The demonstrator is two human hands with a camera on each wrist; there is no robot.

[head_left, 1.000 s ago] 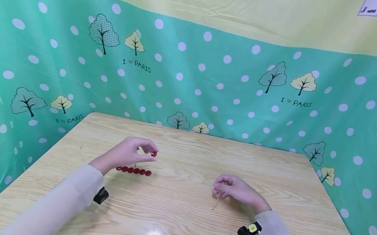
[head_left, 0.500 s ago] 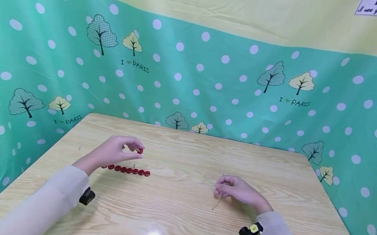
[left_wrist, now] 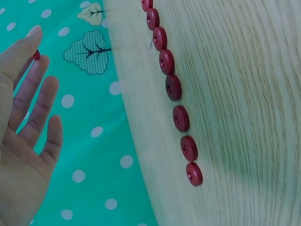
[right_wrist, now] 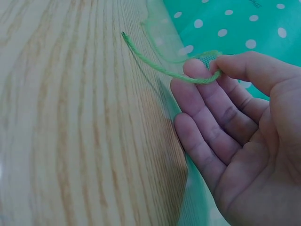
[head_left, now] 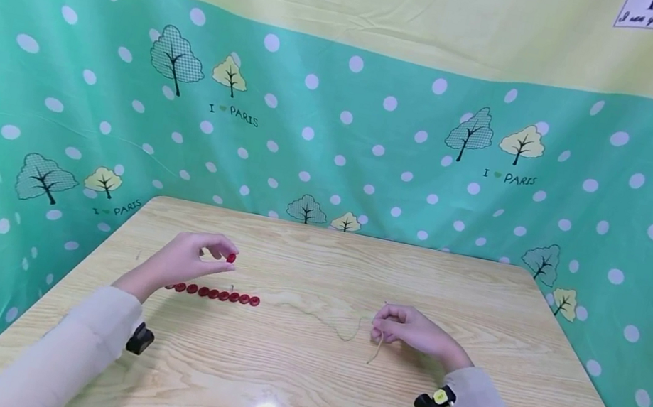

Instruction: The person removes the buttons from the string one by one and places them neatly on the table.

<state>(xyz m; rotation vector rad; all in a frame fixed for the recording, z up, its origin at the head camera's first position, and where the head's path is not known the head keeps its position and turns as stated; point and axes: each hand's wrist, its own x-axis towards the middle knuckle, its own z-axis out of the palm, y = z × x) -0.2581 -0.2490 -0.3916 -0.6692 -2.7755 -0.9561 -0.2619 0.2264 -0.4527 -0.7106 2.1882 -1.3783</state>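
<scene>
In the head view my left hand [head_left: 190,258] is raised above the left part of the table, pinching a red button [head_left: 231,258] between thumb and forefinger. Only a sliver of that button shows in the left wrist view, and the other fingers there are loosely spread. Below the hand lies a row of several red buttons [head_left: 213,293], its left end overlapped by the wrist. My right hand [head_left: 409,329] pinches a thin green string [right_wrist: 162,69] between thumb and forefinger. A short end of string hangs from these fingers, and a longer stretch runs left across the tabletop.
The light wooden table [head_left: 297,379] ends at the back against a green dotted curtain [head_left: 337,140] with printed trees. Black wrist cameras sit on both sleeves. A small greyish upright bit [head_left: 232,287] shows just behind the button row.
My left hand has moved left with the red button, uncovering the right part of the row. A slack stretch of string now shows on the table. The right hand has hardly moved.
</scene>
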